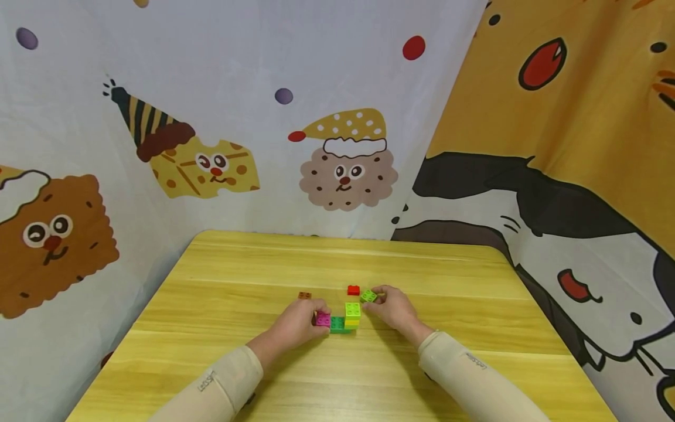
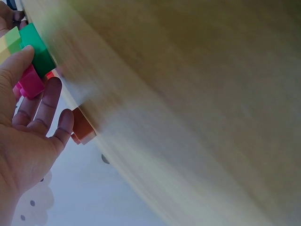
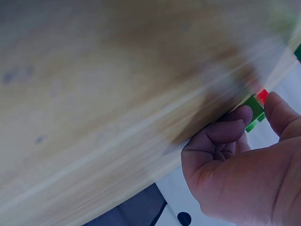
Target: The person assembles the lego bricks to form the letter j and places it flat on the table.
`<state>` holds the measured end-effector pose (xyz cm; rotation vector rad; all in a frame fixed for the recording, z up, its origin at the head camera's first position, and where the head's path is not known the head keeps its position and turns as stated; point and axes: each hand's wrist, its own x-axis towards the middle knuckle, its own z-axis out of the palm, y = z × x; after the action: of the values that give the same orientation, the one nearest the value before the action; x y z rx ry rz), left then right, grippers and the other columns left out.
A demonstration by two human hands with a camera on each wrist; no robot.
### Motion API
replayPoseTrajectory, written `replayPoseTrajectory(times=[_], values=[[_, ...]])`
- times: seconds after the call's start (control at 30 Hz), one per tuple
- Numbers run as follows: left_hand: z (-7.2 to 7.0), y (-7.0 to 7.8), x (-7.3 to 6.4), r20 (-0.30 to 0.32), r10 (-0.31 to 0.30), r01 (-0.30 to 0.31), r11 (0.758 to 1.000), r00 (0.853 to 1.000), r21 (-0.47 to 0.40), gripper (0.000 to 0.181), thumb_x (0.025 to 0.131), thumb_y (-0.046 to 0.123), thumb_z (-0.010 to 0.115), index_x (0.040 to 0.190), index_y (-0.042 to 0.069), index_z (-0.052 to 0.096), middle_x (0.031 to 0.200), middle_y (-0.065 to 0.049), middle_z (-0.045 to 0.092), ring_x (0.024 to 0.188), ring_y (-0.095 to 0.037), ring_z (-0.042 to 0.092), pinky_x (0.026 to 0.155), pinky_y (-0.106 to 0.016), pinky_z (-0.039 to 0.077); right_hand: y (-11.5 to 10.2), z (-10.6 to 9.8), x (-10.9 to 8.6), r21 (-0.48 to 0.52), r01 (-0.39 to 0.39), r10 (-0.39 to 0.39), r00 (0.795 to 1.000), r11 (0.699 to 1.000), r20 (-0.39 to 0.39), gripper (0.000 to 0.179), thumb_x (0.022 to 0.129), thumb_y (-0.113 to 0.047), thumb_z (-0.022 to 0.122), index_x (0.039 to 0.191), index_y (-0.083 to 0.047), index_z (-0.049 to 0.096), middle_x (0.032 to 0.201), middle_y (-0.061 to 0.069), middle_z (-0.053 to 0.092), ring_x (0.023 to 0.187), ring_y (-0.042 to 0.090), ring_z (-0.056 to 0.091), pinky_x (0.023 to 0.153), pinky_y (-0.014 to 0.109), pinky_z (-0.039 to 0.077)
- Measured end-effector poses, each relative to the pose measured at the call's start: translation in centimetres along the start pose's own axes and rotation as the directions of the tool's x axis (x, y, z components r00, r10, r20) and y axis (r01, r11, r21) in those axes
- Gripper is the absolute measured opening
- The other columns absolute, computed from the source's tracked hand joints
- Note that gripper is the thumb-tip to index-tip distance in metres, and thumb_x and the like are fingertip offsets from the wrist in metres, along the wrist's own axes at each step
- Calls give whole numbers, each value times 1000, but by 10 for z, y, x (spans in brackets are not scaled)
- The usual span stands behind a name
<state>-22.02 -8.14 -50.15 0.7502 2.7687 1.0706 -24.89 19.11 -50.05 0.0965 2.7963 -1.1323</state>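
Note:
Near the table's middle, my left hand (image 1: 297,323) pinches a magenta toy brick (image 1: 323,319) between thumb and fingers. That brick sits at the left end of a dark green brick (image 1: 337,324). On the green one's right end rises a stack of yellow and lime bricks (image 1: 352,310). In the left wrist view, the thumb lies across the green brick (image 2: 37,51) and the magenta brick (image 2: 31,84). My right hand (image 1: 395,308) holds a loose lime green brick (image 1: 368,296) by its sides, beyond the stack; its fingers are curled in the right wrist view.
A red brick (image 1: 353,290) lies just left of the lime one. Behind my left hand is a brown brick (image 1: 304,295). The wooden table (image 1: 237,264) ends at a printed cloth (image 1: 253,217) hanging behind it.

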Motion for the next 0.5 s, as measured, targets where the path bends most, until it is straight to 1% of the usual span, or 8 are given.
replayPoseTrajectory(times=[0.3, 0.5], values=[[0, 1, 0, -2, -4, 4, 1000, 1000, -6, 26, 85, 10, 90, 107, 11, 76, 89, 4, 72, 77, -7, 59, 68, -21, 53, 0, 1, 0, -21, 4, -4, 1000, 1000, 3, 52, 94, -35, 83, 138, -11, 69, 103, 2, 71, 83, 16, 59, 66, 27, 46], [-1, 2, -1, 2, -9, 9, 1000, 1000, -8, 26, 85, 10, 90, 106, 11, 76, 89, 4, 72, 77, -8, 59, 68, -22, 54, 0, 0, 0, -54, 4, -3, 1000, 999, 2, 49, 95, -33, 82, 135, -9, 69, 104, 3, 71, 86, 16, 60, 69, 28, 47]])
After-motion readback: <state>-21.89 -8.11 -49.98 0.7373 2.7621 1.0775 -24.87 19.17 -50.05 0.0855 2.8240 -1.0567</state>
